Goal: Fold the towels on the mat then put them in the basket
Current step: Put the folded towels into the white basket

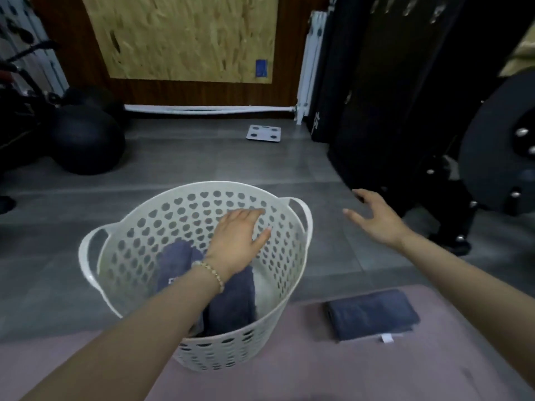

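Head view, looking forward and down. Centre of frame: white plastic basket [301, 256] with two loop handles and heart-shaped holes all over its wall, standing at the far edge of a pink mat [289, 371]. Inside the basket, at the bottom: dark blue towels [231, 302], bunched side by side, partly hidden behind the forearm.

Left hand [240, 241] reaching over the basket's opening, palm down, fingers straight and close together, thumb out to the side, gripping nothing. Beaded bracelet [212, 274] round that wrist.

Right hand [376, 218] held in the air to the right of the basket, well apart from it, above the grey floor [202, 163]. Fingers spread and loosely bent, nothing between them.

Just right of the basket, flat on the mat: one more folded towel [372, 314], dark blue, a neat rectangle with a small white tag poking out at its near edge. Neither hand touching it.

Further back on the floor: white bathroom scale [264, 133] near the wall. At left: two black exercise balls [86, 140]. On the wood wall above: a pale chipboard panel [185, 36]. At right: dark gym equipment, including a large black weight plate [498, 146].
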`<state>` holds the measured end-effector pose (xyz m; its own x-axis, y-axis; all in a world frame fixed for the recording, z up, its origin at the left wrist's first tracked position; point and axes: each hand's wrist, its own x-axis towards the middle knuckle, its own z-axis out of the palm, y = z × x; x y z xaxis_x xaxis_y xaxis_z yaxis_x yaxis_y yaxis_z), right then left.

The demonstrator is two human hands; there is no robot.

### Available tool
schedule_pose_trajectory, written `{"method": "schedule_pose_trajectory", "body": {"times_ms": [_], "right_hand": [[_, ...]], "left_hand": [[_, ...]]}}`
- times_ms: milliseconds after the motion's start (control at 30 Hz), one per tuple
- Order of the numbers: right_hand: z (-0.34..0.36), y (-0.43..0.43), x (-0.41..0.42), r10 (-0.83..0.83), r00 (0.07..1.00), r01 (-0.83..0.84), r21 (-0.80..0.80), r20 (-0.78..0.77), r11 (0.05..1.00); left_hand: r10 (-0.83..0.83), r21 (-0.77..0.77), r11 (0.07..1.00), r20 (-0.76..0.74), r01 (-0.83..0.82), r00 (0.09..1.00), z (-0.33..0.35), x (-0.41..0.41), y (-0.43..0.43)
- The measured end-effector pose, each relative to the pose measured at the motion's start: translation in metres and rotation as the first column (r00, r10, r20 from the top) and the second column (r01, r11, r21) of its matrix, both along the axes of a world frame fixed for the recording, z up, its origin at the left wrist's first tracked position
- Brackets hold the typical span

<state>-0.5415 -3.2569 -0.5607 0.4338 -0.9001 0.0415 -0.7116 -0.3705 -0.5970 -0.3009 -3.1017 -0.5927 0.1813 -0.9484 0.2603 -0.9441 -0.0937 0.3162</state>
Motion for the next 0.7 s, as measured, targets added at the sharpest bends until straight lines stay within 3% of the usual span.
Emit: {"method": "schedule_pose_trajectory", "body": {"times_ms": [100,233,367,567,700], "right_hand": [[-0.032,-0.007,-0.062,-0.112,0.992,0.112,-0.010,-0.064,0.994],[-0.103,-0.011,-0.128,-0.254,0.960,0.265,0.082,-0.120,0.961],[-0.182,-0.008,-0.168,-0.409,0.897,0.440,0.237,-0.168,0.866],[-0.281,0.006,-0.179,-0.645,0.764,0.526,0.610,-0.032,0.593],[-0.320,0.005,-0.165,-0.830,0.556,0.458,0.816,0.047,0.353]], "left_hand": [[-0.155,-0.059,0.986,0.000,0.155,0.988,-0.013,-0.066,-0.040],[-0.308,-0.025,0.951,-0.013,0.308,0.951,-0.049,-0.138,-0.080],[-0.384,0.168,0.906,-0.058,0.388,0.922,-0.114,-0.181,-0.115],[-0.317,0.517,0.786,-0.133,0.339,0.939,-0.210,-0.196,-0.150],[-0.147,0.611,0.723,-0.321,0.323,0.936,-0.262,-0.200,-0.175]]}}
